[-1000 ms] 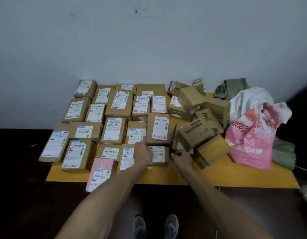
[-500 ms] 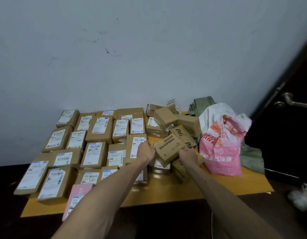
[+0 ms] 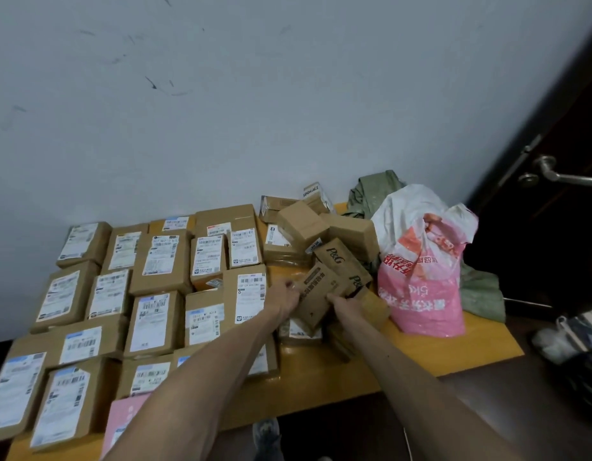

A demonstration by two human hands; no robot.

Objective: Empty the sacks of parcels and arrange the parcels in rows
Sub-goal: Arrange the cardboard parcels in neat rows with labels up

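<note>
Both my hands hold a brown P&G carton [image 3: 324,287], tilted and lifted off the pile. My left hand [image 3: 284,299] grips its left edge and my right hand [image 3: 346,306] grips its lower right side. Several labelled brown parcels [image 3: 155,314] lie in rows across the left of the yellow table [image 3: 421,357]. A loose heap of unsorted boxes [image 3: 304,224] sits behind the carton. A pink and white sack [image 3: 421,284] stands to the right, with a green sack [image 3: 374,191] behind it.
A pink parcel [image 3: 123,417] lies at the table's front edge under my left forearm. A dark door with a metal handle [image 3: 560,176] stands at the right. More green sacking [image 3: 481,294] hangs off the table's right end. My shoe [image 3: 266,430] shows below.
My hands left the front-row parcels, took hold of the P&G carton from the heap and raised it. The camera tilted up and turned right, bringing the door into view.
</note>
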